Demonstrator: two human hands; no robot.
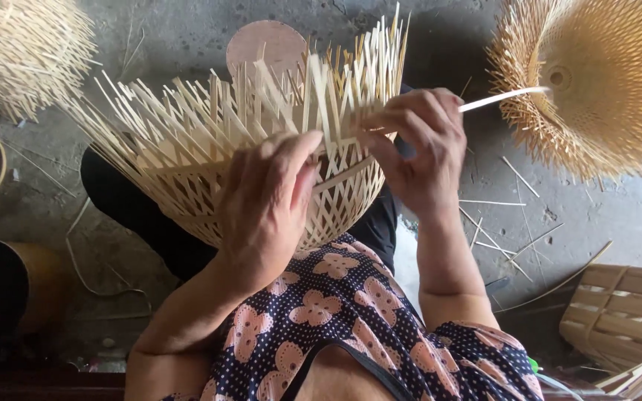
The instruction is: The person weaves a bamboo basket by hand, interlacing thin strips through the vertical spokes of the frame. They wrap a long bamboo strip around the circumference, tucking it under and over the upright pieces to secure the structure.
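A half-woven bamboo basket (187, 171) with an open lattice body and many loose strip ends sticking up rests on my lap. My left hand (265, 200) presses on the basket's near rim, fingers curled over the weave. My right hand (417, 148) is at the basket's right edge and pinches a pale bamboo strip (503, 96) that points out to the right.
Another woven bamboo piece with splayed ends (596, 82) lies at the upper right, a third (16, 52) at the upper left. A slatted bamboo tray (622, 312) sits at the lower right. Loose strips litter the concrete floor (514, 223). A dark round container (1, 289) stands at the left.
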